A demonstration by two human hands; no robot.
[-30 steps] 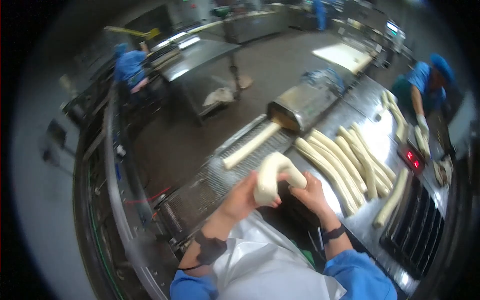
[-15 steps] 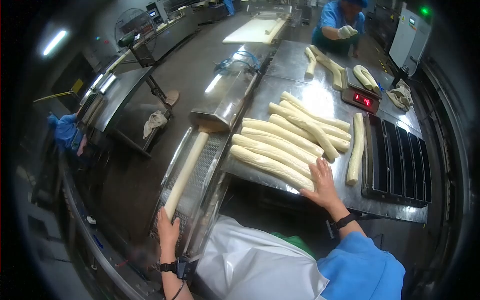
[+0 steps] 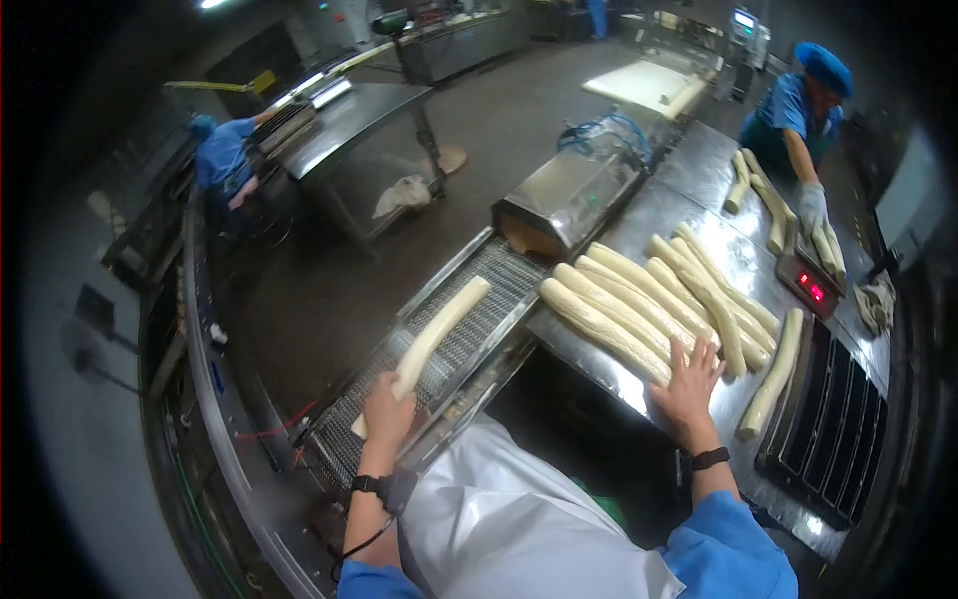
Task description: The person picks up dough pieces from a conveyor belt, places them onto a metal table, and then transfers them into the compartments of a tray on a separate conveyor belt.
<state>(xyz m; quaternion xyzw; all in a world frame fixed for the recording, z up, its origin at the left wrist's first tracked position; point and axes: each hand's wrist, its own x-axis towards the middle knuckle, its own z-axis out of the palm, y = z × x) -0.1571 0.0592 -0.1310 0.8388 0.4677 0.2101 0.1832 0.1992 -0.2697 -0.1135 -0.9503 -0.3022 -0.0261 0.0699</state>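
Note:
My left hand [image 3: 388, 411] is wrapped round the lower part of a pale dough roll [image 3: 439, 329], which lies slantwise over the mesh conveyor [image 3: 469, 270]. On the steel table to the right, my right hand [image 3: 691, 384] rests with spread fingers on the near ends of several dough rolls [image 3: 609, 324] lying side by side. A separate dough roll [image 3: 773, 374] lies right of that hand, beside a black slotted tray [image 3: 833, 414].
A metal machine housing [image 3: 574, 195] stands over the conveyor's far end. Across the table, a co-worker [image 3: 798, 110] has a gloved hand at dough on a scale [image 3: 806, 282] with red digits. Another person [image 3: 225, 155] stands by a steel table [image 3: 349, 125] at the left.
The view has swung left. The dough roll at my left hand is now clear of the housing and nearer me. The co-worker's gloved hand has come down to the dough on the scale.

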